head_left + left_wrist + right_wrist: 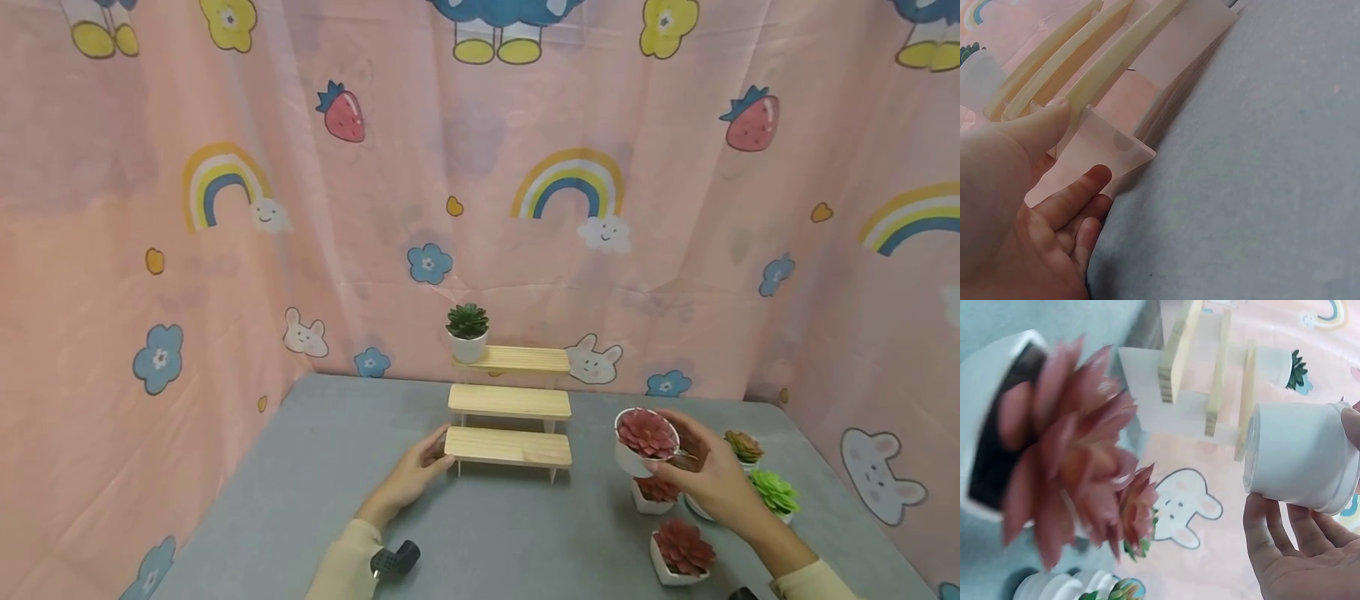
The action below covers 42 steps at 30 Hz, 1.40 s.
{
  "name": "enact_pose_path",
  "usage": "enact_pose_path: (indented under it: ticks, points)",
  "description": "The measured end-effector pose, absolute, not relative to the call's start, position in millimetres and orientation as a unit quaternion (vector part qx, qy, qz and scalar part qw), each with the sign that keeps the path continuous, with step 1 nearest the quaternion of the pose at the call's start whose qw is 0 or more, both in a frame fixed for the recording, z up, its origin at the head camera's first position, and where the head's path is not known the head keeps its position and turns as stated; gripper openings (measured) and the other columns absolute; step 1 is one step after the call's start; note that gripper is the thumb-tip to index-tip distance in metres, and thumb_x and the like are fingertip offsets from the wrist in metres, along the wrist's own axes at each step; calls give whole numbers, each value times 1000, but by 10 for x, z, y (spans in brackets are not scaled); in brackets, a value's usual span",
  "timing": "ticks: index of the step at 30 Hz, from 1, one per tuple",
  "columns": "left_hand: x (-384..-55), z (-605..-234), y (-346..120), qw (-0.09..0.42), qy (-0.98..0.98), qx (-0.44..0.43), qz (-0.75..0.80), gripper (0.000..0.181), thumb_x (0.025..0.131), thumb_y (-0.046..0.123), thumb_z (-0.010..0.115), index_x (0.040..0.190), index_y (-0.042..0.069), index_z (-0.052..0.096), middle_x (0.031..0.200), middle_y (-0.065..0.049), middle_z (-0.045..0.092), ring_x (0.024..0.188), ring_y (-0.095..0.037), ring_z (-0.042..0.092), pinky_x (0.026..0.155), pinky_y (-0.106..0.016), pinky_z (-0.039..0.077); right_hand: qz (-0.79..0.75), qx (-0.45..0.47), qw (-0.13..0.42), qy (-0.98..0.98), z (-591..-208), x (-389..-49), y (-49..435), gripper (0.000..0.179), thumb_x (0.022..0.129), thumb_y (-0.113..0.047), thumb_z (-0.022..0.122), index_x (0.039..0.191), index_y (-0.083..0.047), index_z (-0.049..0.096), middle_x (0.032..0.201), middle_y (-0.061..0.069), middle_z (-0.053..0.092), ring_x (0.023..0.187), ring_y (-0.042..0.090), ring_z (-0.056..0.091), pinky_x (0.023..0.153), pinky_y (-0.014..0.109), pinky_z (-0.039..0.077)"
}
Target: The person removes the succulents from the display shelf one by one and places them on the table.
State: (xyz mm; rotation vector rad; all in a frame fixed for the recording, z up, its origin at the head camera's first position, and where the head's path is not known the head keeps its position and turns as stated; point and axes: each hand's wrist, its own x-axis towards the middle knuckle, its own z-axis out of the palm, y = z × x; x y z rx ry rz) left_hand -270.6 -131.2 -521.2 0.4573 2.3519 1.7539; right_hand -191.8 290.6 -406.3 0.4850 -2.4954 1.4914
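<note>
My right hand [716, 479] grips a round white pot with a dark red succulent [647, 435] by its side, held above the table right of the three-step wooden display stand [510, 447]. In the right wrist view the fingers curl round the white pot [1300, 456], and its plant is mostly hidden. My left hand [408, 475] holds the left end of the stand's lowest step. In the left wrist view its thumb [1047, 128] presses the step's end, while other fingers lie by the clear side panel [1094, 153]. A green succulent in a white pot [468, 333] stands on the top step's left end.
Below the raised pot stand two red succulents in white pots, one nearer the front [681, 552] and one behind [654, 492]. A bright green succulent [775, 493] and a brownish one [744, 447] stand right of my right hand. A patterned pink curtain [480, 250] borders the grey table [300, 500].
</note>
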Motion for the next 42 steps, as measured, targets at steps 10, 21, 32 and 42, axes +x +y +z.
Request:
enact_pose_path:
  ticks: [10, 21, 32, 42]
  points:
    - [-2705, -5258, -1284, 95, 784, 163, 592, 72, 103, 37, 59, 161, 9, 27, 153, -24, 48, 140, -43, 47, 114, -62, 37, 483, 88, 92, -866, -4198, -1745, 3121, 69, 94, -12, 73, 150, 4, 37, 122, -37, 45, 109, -25, 47, 80, 12, 54]
    - [-2700, -5181, -1285, 89, 781, 161, 597, 67, 104, 28, 59, 161, 10, 28, 152, -25, 49, 139, -41, 50, 113, -59, 40, 460, 33, 72, -884, -4291, -1642, 3335, 76, 95, -19, 73, 152, 6, 30, 142, 10, 52, 102, -29, 41, 78, 12, 55]
    - [-2717, -5218, -1311, 89, 786, 154, 592, 70, 103, 33, 60, 161, 11, 28, 152, -24, 49, 140, -42, 49, 114, -60, 39, 441, -29, 37, -896, -4391, -1558, 3514, 80, 97, -30, 70, 154, 6, 27, 150, 31, 39, 95, -29, 36, 81, 28, 61]
    - [-2732, -5239, -1331, 88, 786, 154, 592, 73, 101, 38, 61, 161, 12, 28, 152, -23, 49, 140, -42, 48, 114, -61, 39, 435, -85, -3, -896, -4433, -1527, 3674, 88, 100, -39, 64, 157, 7, 17, 157, 39, 25, 136, 58, 36, 85, 34, 61]
